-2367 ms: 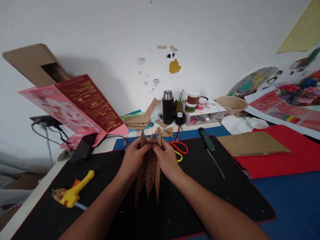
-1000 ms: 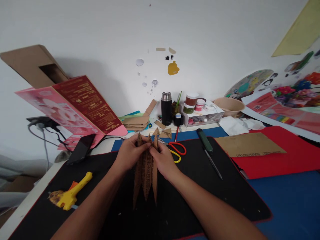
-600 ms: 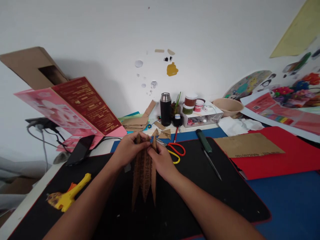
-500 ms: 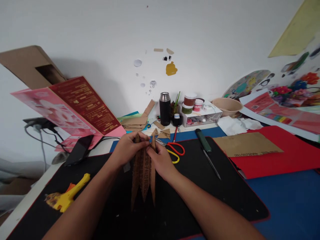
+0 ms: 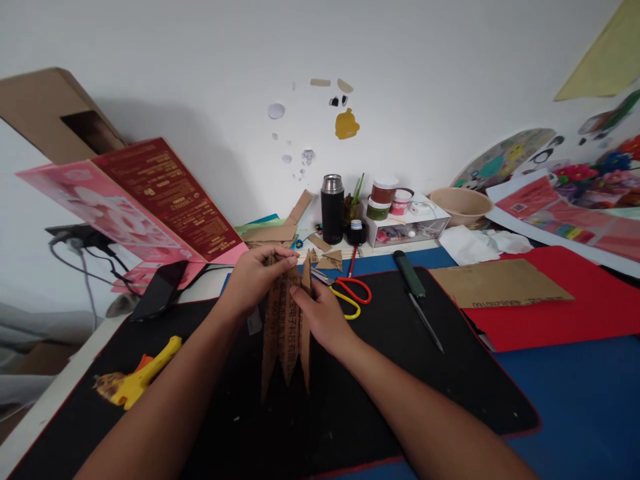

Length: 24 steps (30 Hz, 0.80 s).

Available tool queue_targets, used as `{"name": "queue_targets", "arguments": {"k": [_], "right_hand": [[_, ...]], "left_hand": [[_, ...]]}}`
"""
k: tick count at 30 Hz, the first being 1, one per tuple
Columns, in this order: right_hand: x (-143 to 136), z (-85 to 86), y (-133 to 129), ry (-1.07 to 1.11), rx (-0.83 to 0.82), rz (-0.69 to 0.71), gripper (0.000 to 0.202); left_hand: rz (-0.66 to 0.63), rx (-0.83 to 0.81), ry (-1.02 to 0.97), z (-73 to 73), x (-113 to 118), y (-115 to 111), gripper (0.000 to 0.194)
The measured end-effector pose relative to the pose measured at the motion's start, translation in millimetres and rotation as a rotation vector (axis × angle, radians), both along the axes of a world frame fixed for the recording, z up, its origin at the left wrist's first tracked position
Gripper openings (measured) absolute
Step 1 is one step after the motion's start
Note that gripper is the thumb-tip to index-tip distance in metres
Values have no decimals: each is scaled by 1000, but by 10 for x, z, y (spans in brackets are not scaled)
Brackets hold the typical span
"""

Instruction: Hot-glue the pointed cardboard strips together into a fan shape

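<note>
Both my hands hold a brown cardboard piece above the black mat. It is folded into upright strips with pointed ends and carries printed dark characters. My left hand pinches its upper left part between thumb and fingers. My right hand grips the right side, thumb across the front and the other fingers mostly hidden behind. Just beyond my right hand lie scissors with red and yellow handles. Small cardboard scraps lie behind the piece.
A yellow glue gun lies left on the black mat, near a phone. To the right are a green utility knife, a pen, a cardboard sheet and red card. A black flask stands at the back.
My left fingers have shifted up slightly along the cardboard, and my right thumb now lies lower across its front. The hands have moved slightly apart. The camera view has shifted a little.
</note>
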State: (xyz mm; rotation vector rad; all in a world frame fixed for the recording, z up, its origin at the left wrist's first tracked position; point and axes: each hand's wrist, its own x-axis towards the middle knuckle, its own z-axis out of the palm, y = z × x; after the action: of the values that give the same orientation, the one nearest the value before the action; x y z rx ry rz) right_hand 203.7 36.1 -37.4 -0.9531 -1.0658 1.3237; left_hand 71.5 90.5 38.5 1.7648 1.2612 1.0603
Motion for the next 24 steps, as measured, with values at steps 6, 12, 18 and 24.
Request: {"name": "queue_targets", "arguments": {"k": [6,12,18,24], "right_hand": [[-8,1,-38,-5,-9,23,27],[9,43,-36,-21,0,19,26],[-5,12,-33,-40,22,6,24],[5,20,-34,-79,18,-12,25]], "left_hand": [[-140,-155,17,19,-100,-34,38],[-126,-135,86,15,-151,-108,31],[-104,-176,-16,-9,-112,-94,28],[-105,-194,4,8,-108,-113,30]]}}
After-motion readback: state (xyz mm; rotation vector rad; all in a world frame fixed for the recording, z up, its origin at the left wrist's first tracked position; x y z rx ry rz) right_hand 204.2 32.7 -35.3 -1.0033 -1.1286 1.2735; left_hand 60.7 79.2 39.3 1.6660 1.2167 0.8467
